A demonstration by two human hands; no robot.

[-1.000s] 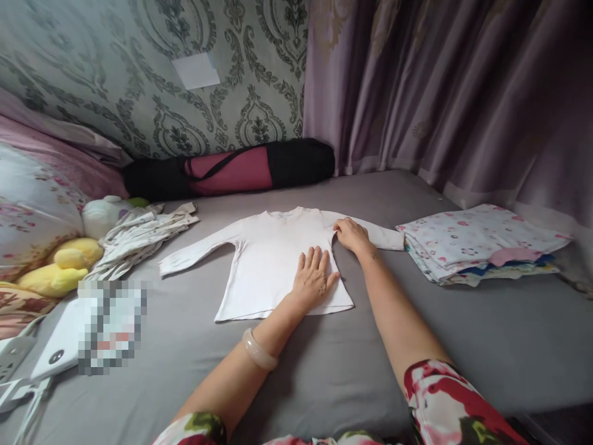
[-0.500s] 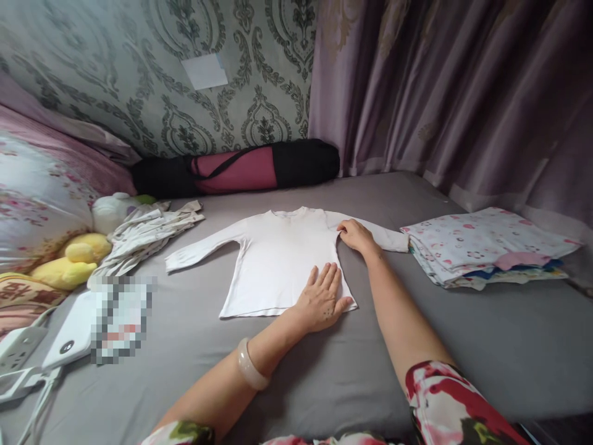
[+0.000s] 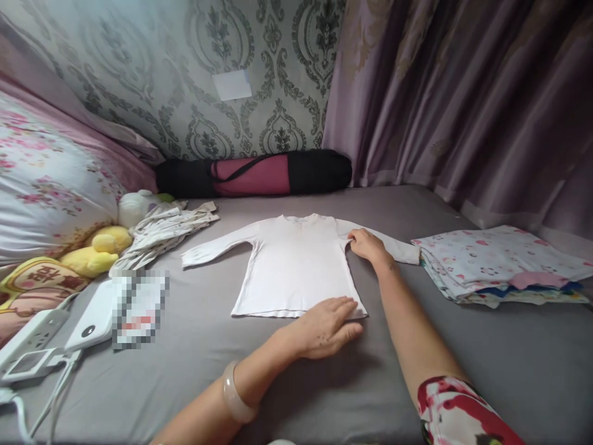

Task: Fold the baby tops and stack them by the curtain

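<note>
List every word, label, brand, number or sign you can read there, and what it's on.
No text can be read with certainty.
Printed cushion: dark red character-like marks, too blurred to read.
Pixelated item: a red patch, no legible lettering.
White device: small dark round mark, too small to make out.
White shirt: no lettering visible.

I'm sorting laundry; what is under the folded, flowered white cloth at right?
Under the flowered cloth, a blue layer and pale layers peek out along its front edge; the rest of them is covered.
</note>
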